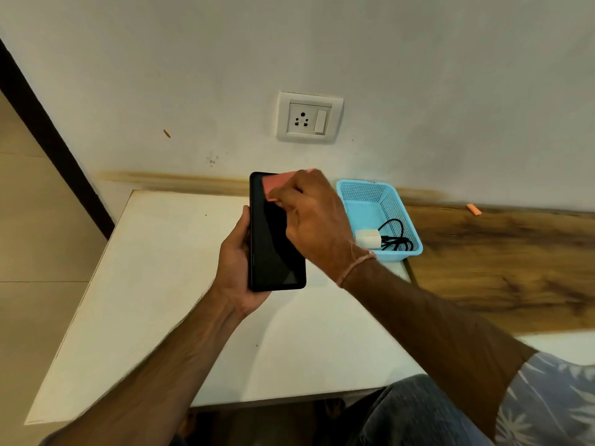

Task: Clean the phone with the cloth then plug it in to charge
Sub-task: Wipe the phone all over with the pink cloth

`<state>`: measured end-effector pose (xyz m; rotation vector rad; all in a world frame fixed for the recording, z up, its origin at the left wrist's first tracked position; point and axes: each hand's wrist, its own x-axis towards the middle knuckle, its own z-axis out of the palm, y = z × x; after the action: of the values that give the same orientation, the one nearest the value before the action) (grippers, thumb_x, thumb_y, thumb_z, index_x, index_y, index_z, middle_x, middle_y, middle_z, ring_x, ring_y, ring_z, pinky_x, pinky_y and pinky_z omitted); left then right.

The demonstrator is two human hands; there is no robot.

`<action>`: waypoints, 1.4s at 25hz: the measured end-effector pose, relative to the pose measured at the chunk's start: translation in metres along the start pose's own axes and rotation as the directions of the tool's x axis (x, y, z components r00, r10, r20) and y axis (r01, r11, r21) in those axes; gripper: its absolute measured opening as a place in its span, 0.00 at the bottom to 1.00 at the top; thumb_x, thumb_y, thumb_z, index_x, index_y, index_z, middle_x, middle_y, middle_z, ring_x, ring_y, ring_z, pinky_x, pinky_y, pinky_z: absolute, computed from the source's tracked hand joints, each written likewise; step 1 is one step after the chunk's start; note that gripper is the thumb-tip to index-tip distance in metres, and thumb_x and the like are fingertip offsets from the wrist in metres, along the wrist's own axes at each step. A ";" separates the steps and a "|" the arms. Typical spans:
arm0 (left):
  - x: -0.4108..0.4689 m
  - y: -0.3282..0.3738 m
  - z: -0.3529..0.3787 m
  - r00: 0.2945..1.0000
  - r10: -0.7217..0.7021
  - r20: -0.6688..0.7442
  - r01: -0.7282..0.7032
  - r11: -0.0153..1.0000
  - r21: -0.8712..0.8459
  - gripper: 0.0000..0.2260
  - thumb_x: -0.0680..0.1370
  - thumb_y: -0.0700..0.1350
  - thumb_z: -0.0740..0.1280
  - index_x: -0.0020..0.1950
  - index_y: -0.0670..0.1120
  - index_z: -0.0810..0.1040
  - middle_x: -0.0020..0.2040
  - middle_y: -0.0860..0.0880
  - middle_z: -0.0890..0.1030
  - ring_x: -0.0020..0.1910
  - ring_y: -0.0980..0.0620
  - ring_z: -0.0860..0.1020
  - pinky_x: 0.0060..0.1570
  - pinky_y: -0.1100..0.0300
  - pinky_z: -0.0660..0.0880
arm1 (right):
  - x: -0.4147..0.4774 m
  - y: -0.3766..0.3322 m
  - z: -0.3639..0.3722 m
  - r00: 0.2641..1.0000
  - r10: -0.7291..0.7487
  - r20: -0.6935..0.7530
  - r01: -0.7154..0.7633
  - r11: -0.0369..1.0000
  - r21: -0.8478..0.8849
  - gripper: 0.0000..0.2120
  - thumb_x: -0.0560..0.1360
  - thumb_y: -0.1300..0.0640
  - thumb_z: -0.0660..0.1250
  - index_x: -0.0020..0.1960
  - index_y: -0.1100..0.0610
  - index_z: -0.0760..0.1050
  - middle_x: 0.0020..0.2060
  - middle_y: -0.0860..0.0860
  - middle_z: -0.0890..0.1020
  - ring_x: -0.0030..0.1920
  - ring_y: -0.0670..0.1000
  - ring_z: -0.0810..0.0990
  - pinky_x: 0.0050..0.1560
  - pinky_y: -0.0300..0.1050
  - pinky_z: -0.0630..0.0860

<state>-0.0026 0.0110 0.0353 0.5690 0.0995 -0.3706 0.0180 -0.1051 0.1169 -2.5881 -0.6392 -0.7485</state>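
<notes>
Above the white desk (161, 284), I saw the black phone (273, 239) held upright, screen toward the camera. Left hand (235, 272) gripped its lower left edge from behind. Right hand (314, 217) pinched a pink cloth (277, 185) against the screen's top. Just right, a blue basket (386, 201) sat on the desk, holding a white charger (367, 238) and black cable (394, 236). Wall socket (309, 118) above, nothing plugged in.
</notes>
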 end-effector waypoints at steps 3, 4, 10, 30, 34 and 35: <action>0.000 0.002 -0.001 1.000 0.002 -0.012 -0.002 1.000 0.013 0.21 0.82 0.59 0.62 0.67 0.47 0.81 0.59 0.43 0.83 0.56 0.44 0.83 0.55 0.47 0.80 | -0.015 -0.005 0.004 0.948 -0.299 0.105 0.299 0.954 0.015 0.09 0.69 0.67 0.71 0.49 0.62 0.83 0.43 0.58 0.81 0.46 0.60 0.78 0.44 0.49 0.76; 0.000 0.002 0.000 1.000 0.007 -0.007 -0.007 1.000 0.020 0.22 0.82 0.59 0.62 0.67 0.47 0.80 0.59 0.43 0.83 0.56 0.44 0.83 0.54 0.47 0.81 | -0.006 0.003 0.001 0.965 -0.251 0.081 0.251 0.968 0.012 0.09 0.69 0.68 0.70 0.49 0.62 0.83 0.43 0.58 0.81 0.46 0.60 0.77 0.44 0.50 0.76; 0.000 0.003 -0.001 0.999 0.003 -0.038 -0.001 0.999 0.033 0.23 0.80 0.62 0.63 0.65 0.48 0.81 0.57 0.43 0.84 0.53 0.44 0.84 0.53 0.48 0.81 | -0.009 -0.005 0.007 0.971 -0.223 0.082 0.222 0.975 0.013 0.08 0.71 0.66 0.70 0.50 0.62 0.82 0.44 0.58 0.81 0.48 0.60 0.77 0.45 0.50 0.76; 0.000 0.005 -0.001 0.999 0.023 -0.046 -0.022 1.000 0.012 0.21 0.82 0.61 0.60 0.64 0.50 0.82 0.58 0.43 0.84 0.52 0.43 0.84 0.50 0.46 0.81 | 0.029 0.002 0.008 0.999 -0.046 -0.026 0.046 0.999 -0.016 0.09 0.71 0.67 0.71 0.51 0.62 0.83 0.43 0.59 0.80 0.46 0.60 0.77 0.42 0.53 0.79; -0.001 0.009 -0.003 0.997 0.017 -0.075 -0.020 0.999 -0.040 0.21 0.80 0.59 0.64 0.65 0.47 0.82 0.57 0.43 0.83 0.52 0.44 0.84 0.49 0.49 0.82 | 0.012 -0.014 0.019 0.946 -0.310 0.092 0.312 0.950 -0.015 0.09 0.69 0.65 0.74 0.49 0.61 0.83 0.44 0.58 0.81 0.47 0.60 0.79 0.45 0.51 0.78; 0.000 0.009 -0.003 0.997 0.027 -0.072 -0.030 0.999 -0.031 0.20 0.80 0.59 0.64 0.64 0.47 0.82 0.56 0.42 0.84 0.52 0.43 0.84 0.49 0.49 0.82 | 0.015 -0.010 0.017 0.950 -0.296 0.093 0.298 0.955 -0.004 0.08 0.70 0.65 0.73 0.49 0.61 0.83 0.44 0.58 0.81 0.48 0.59 0.78 0.45 0.51 0.77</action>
<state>0.0005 0.0200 0.0370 0.5516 0.1657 -0.3203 0.0311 -0.0843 0.1143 -2.5847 -1.0738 -0.7295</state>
